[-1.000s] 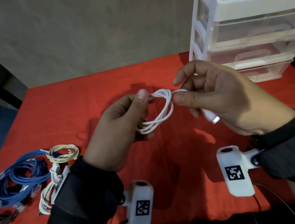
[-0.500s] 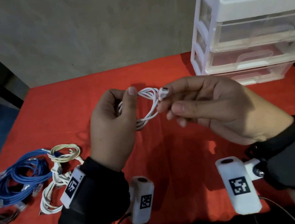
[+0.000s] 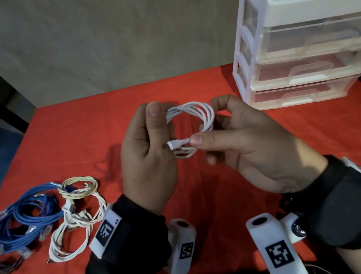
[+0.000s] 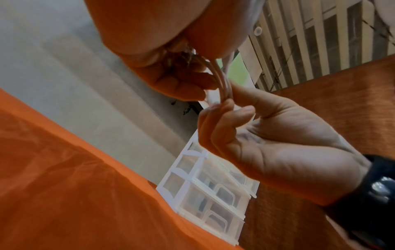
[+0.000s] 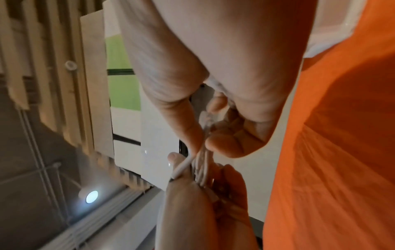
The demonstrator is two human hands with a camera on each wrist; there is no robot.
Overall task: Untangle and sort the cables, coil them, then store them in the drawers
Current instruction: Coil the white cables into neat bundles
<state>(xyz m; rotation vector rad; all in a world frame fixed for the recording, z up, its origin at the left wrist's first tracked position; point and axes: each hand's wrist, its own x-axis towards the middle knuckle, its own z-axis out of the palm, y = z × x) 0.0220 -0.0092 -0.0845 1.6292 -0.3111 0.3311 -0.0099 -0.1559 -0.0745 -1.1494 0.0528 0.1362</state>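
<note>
White USB cable (image 3: 192,120): coiled into a small loop of several turns, held in the air above the middle of the bench (image 3: 78,135), between both hands. Left hand (image 3: 147,157): fingers curled round the left side of the coil, thumb upright against the strands; it grips the bundle. Right hand (image 3: 248,146): thumb and forefinger pinch the cable just behind its white connector (image 3: 177,142), which lies level across the front of the coil and points toward the left hand; the other fingers are curled behind the loop's right side. In the left wrist view the strands (image 4: 221,81) run between the fingertips of both hands; in the right wrist view the connector end (image 5: 183,166) lies slantwise just beside the bundle.

Bench: covered in a red-orange cloth.

Drawer unit (image 3: 302,42): white frame with clear plastic drawers, standing at the far right of the bench, well apart from the cable pile. Three clear drawers show closed; the topmost part is white and open at the top.

Cable pile, near left of the bench:
- Blue network cables (image 3: 21,225), loosely looped, clear plugs showing.
- Cream cable (image 3: 80,189), a small coil, touching the blue ones.
- White cables (image 3: 72,238), loosely looped, just beside the left wrist.
- Black cable (image 3: 3,267), at the near left edge, partly under the blue.

Wrists: black bands, each carrying a white camera mount (image 3: 276,250) with a square marker.
</note>
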